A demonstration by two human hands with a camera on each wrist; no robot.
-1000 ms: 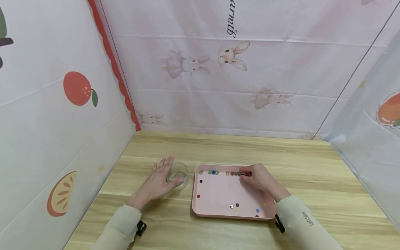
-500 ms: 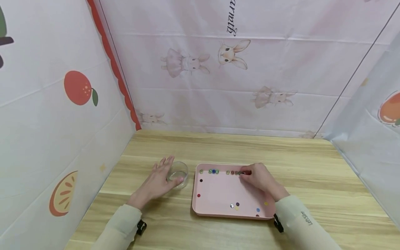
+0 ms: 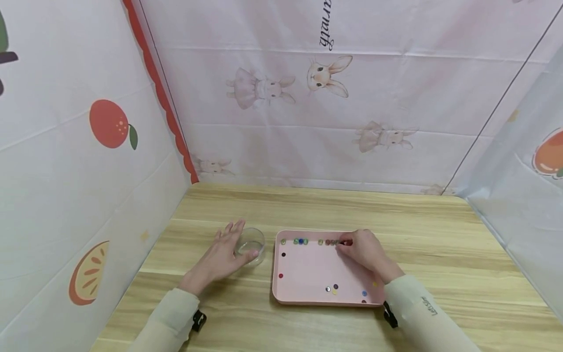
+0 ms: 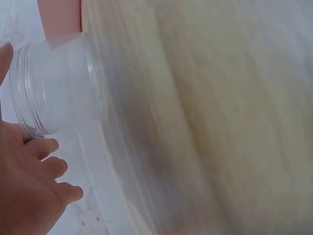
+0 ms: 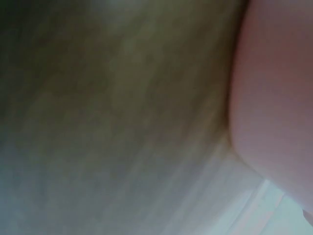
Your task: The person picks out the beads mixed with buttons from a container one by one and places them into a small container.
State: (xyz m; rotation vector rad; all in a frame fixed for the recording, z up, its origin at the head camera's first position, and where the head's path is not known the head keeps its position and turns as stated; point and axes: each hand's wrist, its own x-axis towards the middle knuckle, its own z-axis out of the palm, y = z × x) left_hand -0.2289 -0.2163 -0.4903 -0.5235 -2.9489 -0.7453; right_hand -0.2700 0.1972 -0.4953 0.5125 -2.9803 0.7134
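Observation:
In the head view a clear plastic jar [image 3: 251, 247] stands on the table. My left hand [image 3: 222, 256] holds its side, thumb near the rim and the other fingers spread behind. The left wrist view shows the jar [image 4: 61, 83] with a threaded mouth and nothing visible inside. My right hand [image 3: 365, 252] reaches into a pink tray [image 3: 303, 274]. Its thumb and forefinger pinch what looks like a small dark round bead, mostly hidden, at the back wall. Beside it runs a row of several small coloured beads [image 3: 327, 242]. The right wrist view is blurred.
More beads lie scattered in the tray, among them a red one [image 3: 280, 276], a blue one [image 3: 364, 294] and a yellow one [image 3: 335, 292]. The tray has a raised rim. Printed cloth walls [image 3: 272, 156] close off the table's back and sides.
The tray and its loose beads have shifted slightly to the right. My right hand stays at the back row, its wrist a little further left. The left hand and jar have not moved.

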